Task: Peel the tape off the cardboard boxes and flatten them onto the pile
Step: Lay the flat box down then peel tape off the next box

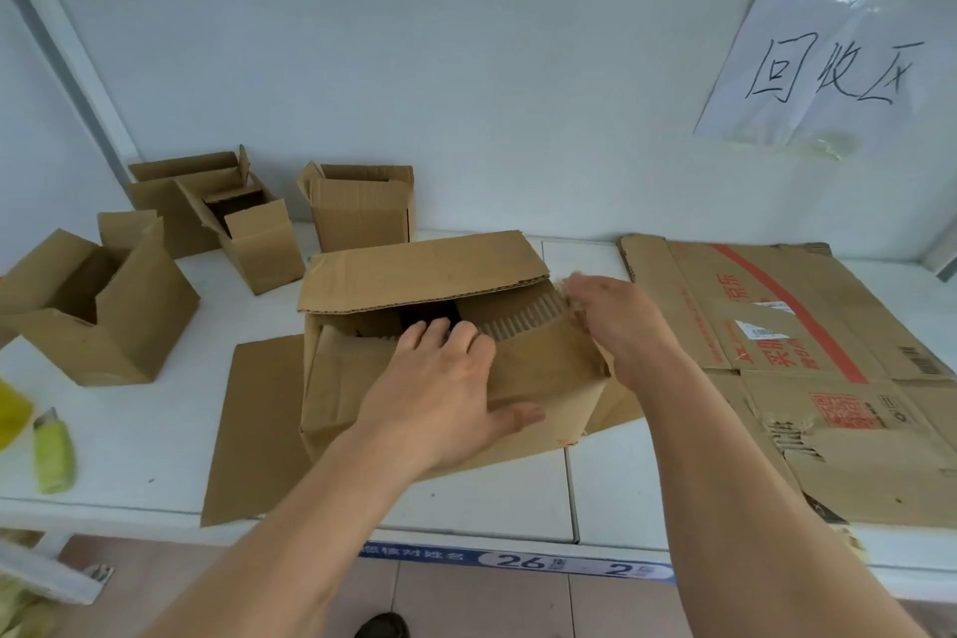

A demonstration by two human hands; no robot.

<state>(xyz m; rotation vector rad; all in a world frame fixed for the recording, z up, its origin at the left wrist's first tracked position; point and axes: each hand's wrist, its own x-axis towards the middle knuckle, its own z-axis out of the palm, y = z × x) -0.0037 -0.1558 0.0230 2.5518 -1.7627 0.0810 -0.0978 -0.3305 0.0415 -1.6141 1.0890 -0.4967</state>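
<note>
A white tabletop (129,430) filled the lower half of the frame, set against a pale wall. At the centre, a large open brown cardboard box (445,368) was seen, its far flap raised and its near wall torn so that bare corrugated ridges were exposed; its inside looked dark, and no contents could be made out. The left hand (445,383) was laid on the near wall, fingers hooked over the top edge and thumb spread flat along the front. The right hand (616,321) was held at the box's torn right corner, fingers curled around ragged cardboard, though the exact hold could not be told. A loose flat brown cardboard sheet (254,430) lay under the box's left side.

At the right of the frame, a pile of flattened printed cardboard (828,378) with red lettering and a red stripe was spread on the table. At the upper left, four smaller open brown boxes (357,212) stood, each appearing hollow. At the far left edge, a green-handled utility knife (53,456) lay beside something yellow. At the upper right, a handwritten paper sign (828,62) was fixed to the wall.
</note>
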